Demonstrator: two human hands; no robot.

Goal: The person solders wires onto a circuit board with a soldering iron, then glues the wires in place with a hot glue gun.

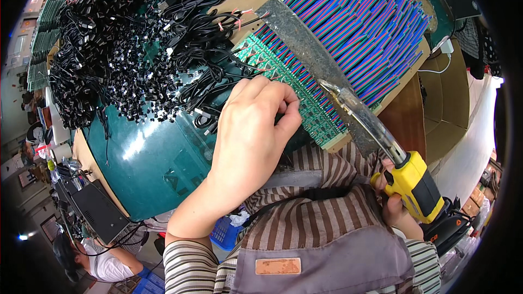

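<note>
My left hand (pixel 251 130) hovers at the near-left edge of a row of green circuit boards (pixel 305 110), thumb and fingertips pinched together. Whatever lies between those fingertips is hidden. In my right hand (pixel 393 202) is a yellow and black soldering gun (pixel 415 186); its long metal nose slants up and left over the boards. A flat grey metal bar (pixel 305 37) lies across the colored wires (pixel 354 27) joined to the boards. Black cables (pixel 210 49) with stripped pink-red ends run up to the boards beside my left hand.
A large heap of black cables with plugs (pixel 92 60) covers the left of the green table mat (pixel 158 158). An open cardboard box (pixel 449 98) stands at the right. A black box-shaped device (pixel 98 212) and a seated person (pixel 103 258) are at the lower left.
</note>
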